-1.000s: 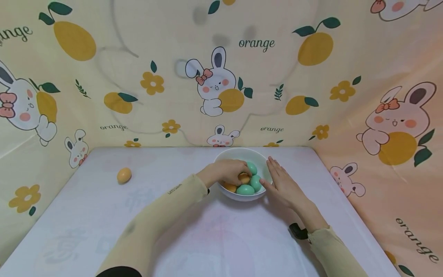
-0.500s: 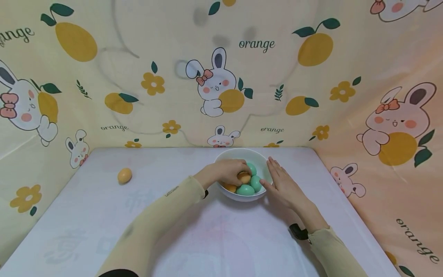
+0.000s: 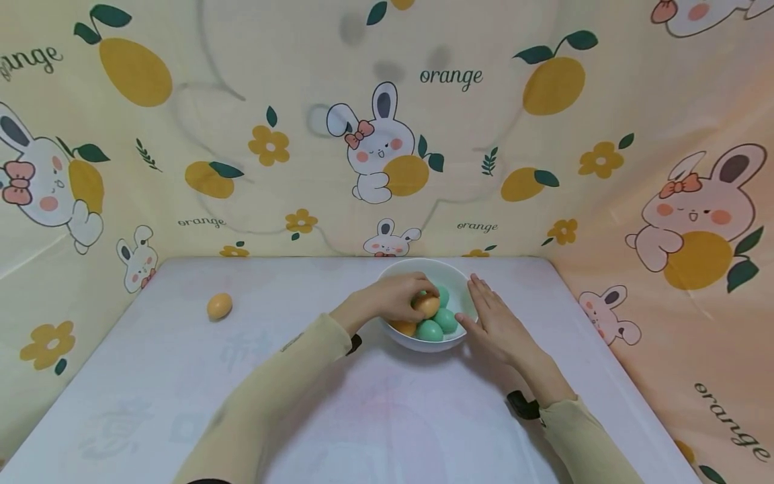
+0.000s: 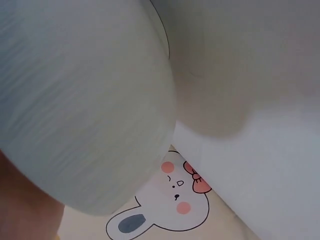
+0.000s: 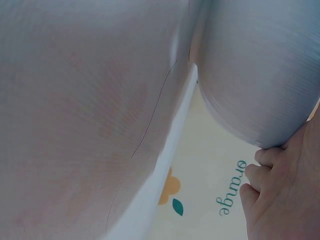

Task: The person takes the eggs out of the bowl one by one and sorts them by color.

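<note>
A white bowl point(image 3: 423, 345) stands toward the back of the table, holding several green and orange eggs. My left hand point(image 3: 399, 296) reaches over its left side and pinches an orange egg point(image 3: 426, 306) between thumb and fingers. Beside that egg lie a green egg point(image 3: 430, 331) and another green egg point(image 3: 446, 320), with an orange egg point(image 3: 404, 327) partly hidden under the hand. My right hand point(image 3: 498, 326) rests against the bowl's right side, fingers straight. In the right wrist view, the fingers point(image 5: 260, 175) touch the bowl's outer wall point(image 5: 260, 75).
One more orange egg point(image 3: 220, 306) lies alone on the white tabletop point(image 3: 338, 430) at the far left. A patterned cloth point(image 3: 278, 60) with rabbits and oranges hangs behind the table and along both sides.
My left hand has drawn up slightly with the orange egg, which now sits higher above the green ones. The right hand stays at the bowl.
</note>
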Tool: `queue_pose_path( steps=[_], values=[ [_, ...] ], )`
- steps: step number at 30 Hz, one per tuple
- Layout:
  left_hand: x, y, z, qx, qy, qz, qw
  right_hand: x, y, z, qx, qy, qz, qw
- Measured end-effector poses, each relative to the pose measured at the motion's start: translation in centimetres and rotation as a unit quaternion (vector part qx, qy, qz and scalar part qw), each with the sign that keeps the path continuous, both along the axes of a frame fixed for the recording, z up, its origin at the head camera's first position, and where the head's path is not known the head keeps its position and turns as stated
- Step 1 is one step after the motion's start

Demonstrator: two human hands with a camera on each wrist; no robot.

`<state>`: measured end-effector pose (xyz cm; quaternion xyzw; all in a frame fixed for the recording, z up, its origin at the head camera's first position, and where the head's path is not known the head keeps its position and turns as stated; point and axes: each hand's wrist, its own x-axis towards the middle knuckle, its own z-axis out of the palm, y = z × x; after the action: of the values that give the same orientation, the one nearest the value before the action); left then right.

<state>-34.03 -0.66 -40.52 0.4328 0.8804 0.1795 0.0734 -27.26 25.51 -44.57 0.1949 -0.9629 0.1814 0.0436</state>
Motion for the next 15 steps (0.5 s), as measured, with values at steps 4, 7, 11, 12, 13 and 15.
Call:
queue_pose_path(
  steps=[4,7,11,12,13,15],
  values=[
    [0.3,-0.4,0.0,0.034,-0.003,0.008,0.9994,0.0,0.0,0.0,0.001,-0.001,0.0,1.0],
    [0.6,-0.7,0.0,0.065,-0.008,0.014,0.9978,0.0,0.0,0.0,0.002,-0.005,-0.002,1.0],
    [1.0,-1.3,0.1,0.119,-0.013,0.023,0.9925,0.0,-0.1,0.1,0.002,-0.007,-0.006,1.0],
    [1.0,-1.4,0.1,0.135,-0.012,0.024,0.9905,0.0,-0.1,0.1,0.002,-0.007,-0.007,1.0],
    [1.1,-1.6,0.1,0.149,-0.011,0.025,0.9884,0.0,-0.1,0.1,0.002,-0.007,-0.008,0.9999],
    [1.2,-1.9,0.0,0.176,-0.002,0.024,0.9842,0.0,-0.1,0.1,0.002,-0.007,-0.008,0.9999]
  ],
)
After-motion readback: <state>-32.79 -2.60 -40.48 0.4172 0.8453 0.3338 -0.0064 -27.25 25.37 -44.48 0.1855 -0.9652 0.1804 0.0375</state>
